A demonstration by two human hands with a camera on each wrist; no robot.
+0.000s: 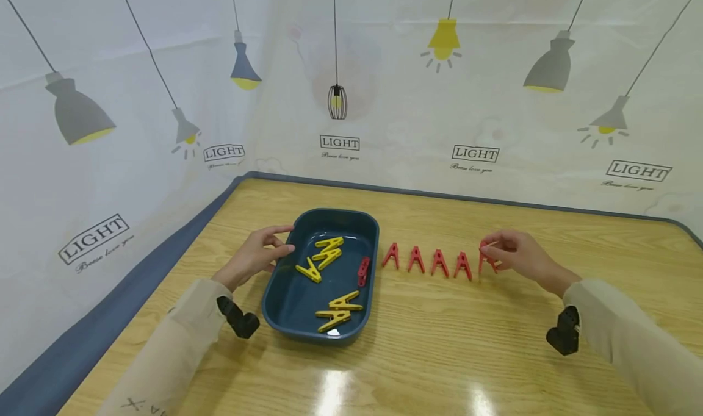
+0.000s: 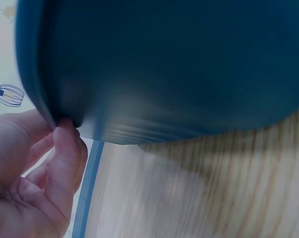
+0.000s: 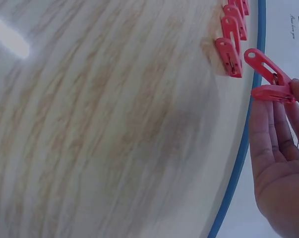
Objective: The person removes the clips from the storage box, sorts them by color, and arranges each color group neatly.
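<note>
In the head view, my left hand [image 1: 257, 252] is at the left rim of a dark blue plastic tray [image 1: 267, 303]. Up close, its thumb and forefinger pinch the edge of the tray [image 2: 164, 74]. Several yellow clothespins [image 1: 309, 271] and one red clothespin [image 1: 364, 271] lie inside. My right hand [image 1: 516, 254] pinches another red clothespin [image 3: 268, 82] by its top between thumb and fingers, legs spread, at the right end of a row. That row of several red clothespins [image 1: 415, 259] stands upright on the table, legs down, beside the tray.
The wood-grain table [image 1: 439, 355] has a blue border along its back and left edges. A pale cloth [image 1: 406, 111] printed with hanging lamps rises behind it and on the left. Light reflects off the table's front part.
</note>
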